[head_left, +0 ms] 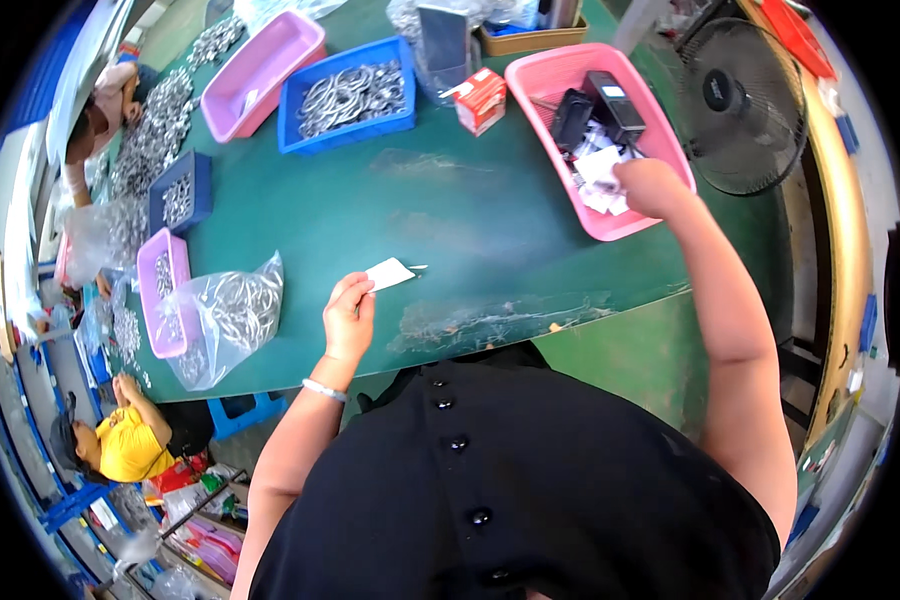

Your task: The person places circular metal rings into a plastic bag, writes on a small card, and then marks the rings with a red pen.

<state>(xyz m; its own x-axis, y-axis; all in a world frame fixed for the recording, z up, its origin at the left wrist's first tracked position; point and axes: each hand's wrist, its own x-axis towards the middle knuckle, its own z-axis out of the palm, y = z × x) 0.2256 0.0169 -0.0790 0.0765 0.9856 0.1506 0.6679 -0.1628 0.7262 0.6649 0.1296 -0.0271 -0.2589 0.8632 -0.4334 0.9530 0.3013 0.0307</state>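
My left hand is over the near part of the green table, its fingers closed on a small white paper slip. A thin pale tip sticks out beyond the slip's far end. My right hand reaches into the pink basket at the right, fingers curled down against white papers. Whatever is between those fingertips is hidden. Also in the basket are a black box-shaped device and another black object.
A red-and-white box stands left of the basket; a black fan is at right. Metal rings fill a blue tray. A pink bin and a clear bag of metal parts lie left. A co-worker in yellow sits lower left.
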